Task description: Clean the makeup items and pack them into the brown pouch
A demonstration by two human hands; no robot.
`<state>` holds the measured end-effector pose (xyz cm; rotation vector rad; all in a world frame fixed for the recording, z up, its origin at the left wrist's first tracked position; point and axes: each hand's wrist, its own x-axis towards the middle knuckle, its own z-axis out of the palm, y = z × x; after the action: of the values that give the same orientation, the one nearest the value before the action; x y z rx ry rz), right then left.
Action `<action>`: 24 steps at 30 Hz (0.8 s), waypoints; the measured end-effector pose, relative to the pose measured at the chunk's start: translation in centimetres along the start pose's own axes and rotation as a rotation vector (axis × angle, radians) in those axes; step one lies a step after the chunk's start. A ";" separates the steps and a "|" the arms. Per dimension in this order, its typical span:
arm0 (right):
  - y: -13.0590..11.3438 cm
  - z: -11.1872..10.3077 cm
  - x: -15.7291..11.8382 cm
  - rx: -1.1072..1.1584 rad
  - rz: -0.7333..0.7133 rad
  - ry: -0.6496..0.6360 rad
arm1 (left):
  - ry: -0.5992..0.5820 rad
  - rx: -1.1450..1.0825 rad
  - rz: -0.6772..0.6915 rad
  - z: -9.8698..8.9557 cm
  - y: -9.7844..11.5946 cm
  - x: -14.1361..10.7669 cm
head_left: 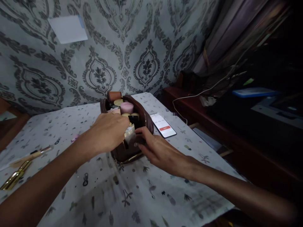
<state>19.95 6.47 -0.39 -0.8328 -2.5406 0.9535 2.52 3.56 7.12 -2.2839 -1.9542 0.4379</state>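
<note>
A brown zip bag (123, 156) stands unzipped on the patterned cloth, packed with cosmetics. Inside it are a pink round container (127, 107), yellowish round lids (118, 102) and a black item (133, 119). My left hand (111, 130) is closed over the bag's near left side, its fingertips hidden. Right beside those fingers is a small pale, shiny container (129, 134); whether they grip it is unclear. My right hand (158, 151) reaches over the bag's right side with thumb and fingers apart, the fingertips at or near the pale container.
A phone (163, 125) with a lit screen lies just right of the bag. Brushes (33, 156) and a gold tube (16, 176) lie at the left. Beyond the table's right edge are a dark red ledge (189, 107), a white cable (201, 93) and a blue-edged device (255, 92).
</note>
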 end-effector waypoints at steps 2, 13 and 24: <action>0.0 -0.1 0.0 -0.038 0.008 -0.024 | 0.007 -0.017 -0.002 -0.3 0.2 -0.1; -0.6 -0.2 -0.2 -0.089 -0.006 -0.039 | 0.197 -0.276 -0.029 1.1 -0.7 -1.0; -0.5 1.4 -2.1 -0.188 -0.267 0.399 | 0.391 -0.970 -0.308 9.8 -3.0 -7.5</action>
<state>20.68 4.15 -1.25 -0.6333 -2.3328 0.4213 -4.11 -4.36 -0.33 -2.1019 -2.5146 -1.1253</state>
